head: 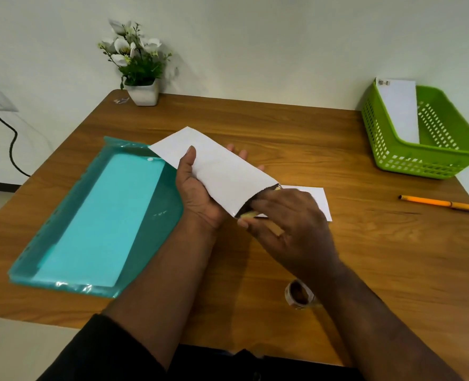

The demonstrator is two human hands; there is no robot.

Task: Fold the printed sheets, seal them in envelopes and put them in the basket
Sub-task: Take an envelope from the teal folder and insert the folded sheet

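Note:
My left hand (197,193) grips a long white envelope (217,163) held tilted above the middle of the table, thumb on top and fingers underneath. My right hand (291,226) is at the envelope's open lower end, its fingertips pressed into the dark opening on a yellowish folded piece (248,215). A white sheet (320,200) lies flat on the table partly under my right hand. The green basket (420,158) stands at the far right with one white envelope (401,111) leaning inside it.
A teal plastic folder (98,224) lies at the left. A roll of tape (299,294) sits near the front edge beside my right forearm. An orange pen (439,202) lies at the right. A potted white flower (137,64) stands at the back.

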